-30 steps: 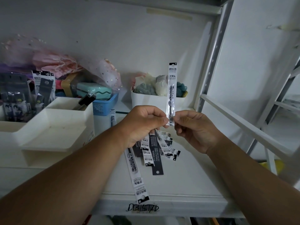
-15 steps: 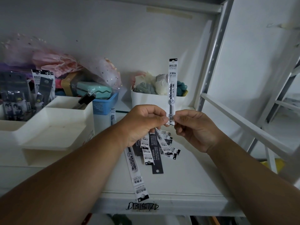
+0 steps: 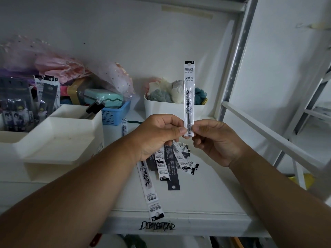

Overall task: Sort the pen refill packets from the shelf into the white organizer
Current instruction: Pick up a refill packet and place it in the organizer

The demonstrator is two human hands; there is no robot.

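On your far left sits the white organizer [image 3: 59,138], and its front tray looks bare. A few packets already stand in its back part, as far as you can tell.

Your left hand [image 3: 155,135] is curled around a bunch of pen refill packets [image 3: 170,161] that hang down in a fan over the shelf [image 3: 206,194]. One long packet [image 3: 149,187] droops lower than the others, and its end sticks out past the shelf edge. If you loosen your hold, that one could slip out and drop to the floor. The whole bunch could spill too.

The same hand's thumb also pinches the bottom of one upright packet [image 3: 189,97]. Your right hand [image 3: 220,140] pinches that bottom end from the other side. You hold only the tip, so the tall packet could tip over or bend.

Behind it stands a white bin [image 3: 161,110] of soft things. If you swing the packet back, it could bump that.
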